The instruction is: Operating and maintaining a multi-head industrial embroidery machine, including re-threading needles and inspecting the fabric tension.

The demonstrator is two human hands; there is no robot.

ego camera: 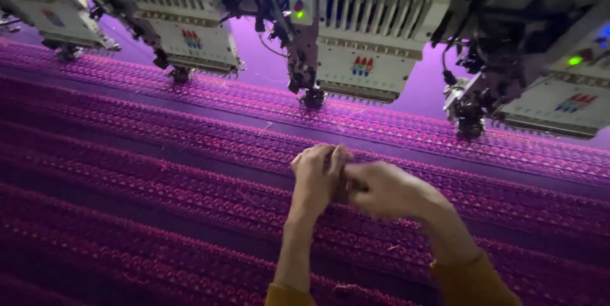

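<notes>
Head view: left hand [316,172] and right hand [381,188] together, fingertips pinched at one spot over purple embroidered fabric [159,172] stretched flat under row of white embroidery machine heads [365,39]. What they pinch — cannot tell, too small. Judged: fabric soft, light, taut in frame — take hold only by loose surface threads, gently. Mustard sleeve cuffs [473,280] at bottom edge.

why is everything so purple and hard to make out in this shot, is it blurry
Head view: a magenta cast tints the embroidered fabric, and the near lower corner falls into shadow. Green and blue lamps on the embroidery machine heads bloom slightly. The left hand and right hand look soft, so whatever their fingers pinch cannot be made out.
</notes>
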